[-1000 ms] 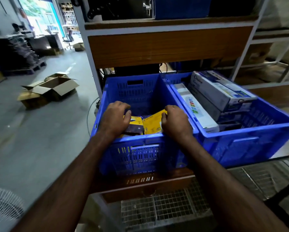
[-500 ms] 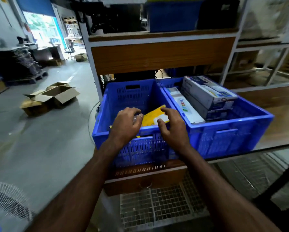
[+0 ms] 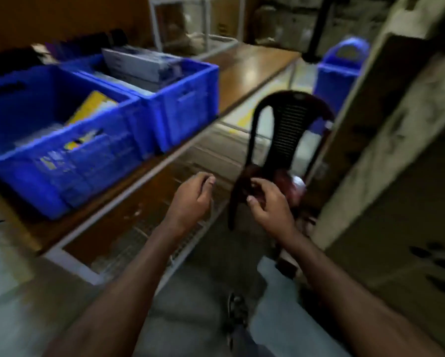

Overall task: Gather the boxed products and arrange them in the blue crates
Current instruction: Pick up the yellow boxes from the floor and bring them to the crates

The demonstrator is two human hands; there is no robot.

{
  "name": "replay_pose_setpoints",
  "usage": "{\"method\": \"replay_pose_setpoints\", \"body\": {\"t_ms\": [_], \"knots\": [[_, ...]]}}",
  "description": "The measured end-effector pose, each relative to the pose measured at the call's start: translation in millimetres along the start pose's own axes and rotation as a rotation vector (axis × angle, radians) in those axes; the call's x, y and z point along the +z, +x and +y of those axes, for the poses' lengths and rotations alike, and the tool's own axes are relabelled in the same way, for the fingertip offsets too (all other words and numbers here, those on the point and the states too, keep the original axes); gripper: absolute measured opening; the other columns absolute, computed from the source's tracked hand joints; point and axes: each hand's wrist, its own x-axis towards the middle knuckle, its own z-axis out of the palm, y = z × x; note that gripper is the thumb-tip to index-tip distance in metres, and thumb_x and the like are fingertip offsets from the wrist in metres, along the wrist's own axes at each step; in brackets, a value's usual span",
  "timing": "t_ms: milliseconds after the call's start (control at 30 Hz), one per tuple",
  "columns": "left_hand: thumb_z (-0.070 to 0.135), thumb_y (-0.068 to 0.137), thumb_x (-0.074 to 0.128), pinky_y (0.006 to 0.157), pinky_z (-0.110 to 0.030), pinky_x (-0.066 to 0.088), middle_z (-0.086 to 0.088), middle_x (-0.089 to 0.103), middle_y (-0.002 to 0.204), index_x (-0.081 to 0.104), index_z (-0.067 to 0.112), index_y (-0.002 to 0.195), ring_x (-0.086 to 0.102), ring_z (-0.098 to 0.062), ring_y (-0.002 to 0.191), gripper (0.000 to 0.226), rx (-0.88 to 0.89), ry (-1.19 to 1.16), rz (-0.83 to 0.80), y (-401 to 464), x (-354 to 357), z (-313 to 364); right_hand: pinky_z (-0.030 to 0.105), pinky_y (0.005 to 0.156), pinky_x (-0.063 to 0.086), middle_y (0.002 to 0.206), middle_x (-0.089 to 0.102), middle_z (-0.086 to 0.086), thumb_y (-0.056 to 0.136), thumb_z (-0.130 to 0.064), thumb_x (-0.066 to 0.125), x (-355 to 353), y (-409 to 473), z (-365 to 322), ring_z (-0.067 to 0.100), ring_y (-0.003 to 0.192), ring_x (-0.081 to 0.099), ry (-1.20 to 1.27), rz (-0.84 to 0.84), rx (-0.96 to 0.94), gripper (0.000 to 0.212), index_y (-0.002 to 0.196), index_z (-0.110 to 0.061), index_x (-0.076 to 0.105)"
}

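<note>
Two blue crates stand side by side on a wooden shelf at the left. The near crate point(image 3: 69, 161) holds yellow boxes point(image 3: 92, 105). The far crate point(image 3: 187, 99) holds white and grey boxes point(image 3: 136, 63). My left hand point(image 3: 193, 199) and my right hand point(image 3: 270, 204) hang in front of me, away from the crates, over the floor. Both hands have loosely curled fingers and hold nothing. The picture is blurred by motion.
A dark plastic chair point(image 3: 288, 130) stands just beyond my right hand. A large cardboard carton point(image 3: 396, 176) fills the right side. A blue bin point(image 3: 339, 70) stands at the back. The wooden shelf point(image 3: 252, 70) runs on past the crates, with wire mesh below it.
Both hands have left the near crate and pulled back, empty. The view has swung to the right, so the crates now lie at the left and the chair and carton have come into sight.
</note>
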Motion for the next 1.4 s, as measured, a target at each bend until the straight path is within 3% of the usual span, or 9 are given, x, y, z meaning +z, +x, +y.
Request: {"method": "replay_pose_setpoints", "body": {"t_ms": [200,333,500,633,733,867,1033,1233,1400], "knots": [[0.03,0.102,0.043,0.089,-0.034,0.047,-0.007,0.066,0.113,0.06,0.01,0.119,0.06,-0.021,0.108,0.031,0.123,-0.075,-0.474,-67,131,94,0.025,0.086,0.044,0.115,0.063,0.01,0.087,-0.013,0.066,-106,-165,71,0.023,0.103,0.061,-0.137,0.13,0.49,0.04,0.126,-0.01,0.059],[0.034,0.102,0.042,0.087,-0.035,0.048,-0.005,0.066,0.112,0.059,0.011,0.117,0.06,-0.021,0.103,0.032,0.185,-0.055,-0.703,-106,200,159,0.039,0.087,0.053,0.109,0.063,0.009,0.088,-0.018,0.065,-164,-278,108,0.024,0.096,0.063,-0.091,0.21,0.847,0.041,0.127,-0.012,0.055],[0.035,0.102,0.04,0.083,-0.041,0.048,-0.01,0.064,0.096,0.059,0.008,0.101,0.06,-0.026,0.093,0.034,0.223,-0.06,-0.93,-169,284,230,0.037,0.084,0.05,0.103,0.069,0.013,0.084,-0.023,0.062,-230,-413,131,0.033,0.099,0.065,-0.138,0.411,1.15,0.039,0.121,-0.01,0.058],[0.035,0.103,0.04,0.088,-0.037,0.048,-0.01,0.064,0.107,0.061,0.009,0.114,0.059,-0.027,0.103,0.036,0.167,-0.045,-1.057,-238,355,287,0.036,0.087,0.047,0.113,0.067,0.016,0.084,-0.021,0.062,-278,-523,145,0.034,0.109,0.061,-0.204,0.471,1.366,0.037,0.12,-0.012,0.058],[0.032,0.102,0.042,0.088,-0.037,0.047,-0.014,0.065,0.11,0.062,0.005,0.113,0.059,-0.027,0.104,0.035,0.131,-0.044,-1.18,-301,411,327,0.037,0.088,0.048,0.113,0.066,0.017,0.085,-0.019,0.062,-309,-601,159,0.033,0.109,0.06,-0.18,0.468,1.44,0.038,0.122,-0.013,0.056],[0.034,0.101,0.045,0.075,-0.032,0.043,-0.008,0.063,0.093,0.06,0.009,0.096,0.058,-0.022,0.089,0.029,0.072,-0.013,-1.351,-370,478,358,0.031,0.085,0.044,0.115,0.066,0.016,0.088,-0.018,0.064,-343,-682,172,0.03,0.109,0.061,-0.135,0.455,1.488,0.039,0.125,-0.011,0.055],[0.034,0.1,0.047,0.081,-0.03,0.044,-0.011,0.065,0.108,0.062,0.01,0.11,0.06,-0.027,0.102,0.029,-0.039,0.092,-1.401,-411,537,363,0.025,0.082,0.039,0.121,0.064,0.015,0.089,-0.02,0.065,-366,-742,199,0.028,0.11,0.061,-0.055,0.398,1.58,0.045,0.131,-0.012,0.052],[0.034,0.1,0.048,0.06,-0.022,0.04,-0.003,0.06,0.098,0.056,0.017,0.106,0.055,-0.017,0.084,0.02,-0.145,0.18,-1.431,-428,627,336,0.025,0.082,0.044,0.124,0.061,0.016,0.088,-0.021,0.067,-360,-770,273,0.026,0.103,0.064,0.059,0.348,1.626,0.052,0.136,-0.012,0.048],[0.033,0.096,0.051,0.078,-0.032,0.048,-0.011,0.065,0.107,0.057,0.015,0.114,0.062,-0.025,0.089,0.027,-0.261,0.278,-1.467,-455,737,288,0.033,0.086,0.05,0.12,0.062,0.014,0.088,-0.024,0.068,-330,-792,374,0.024,0.098,0.063,0.125,0.392,1.673,0.053,0.136,-0.015,0.047]]}}
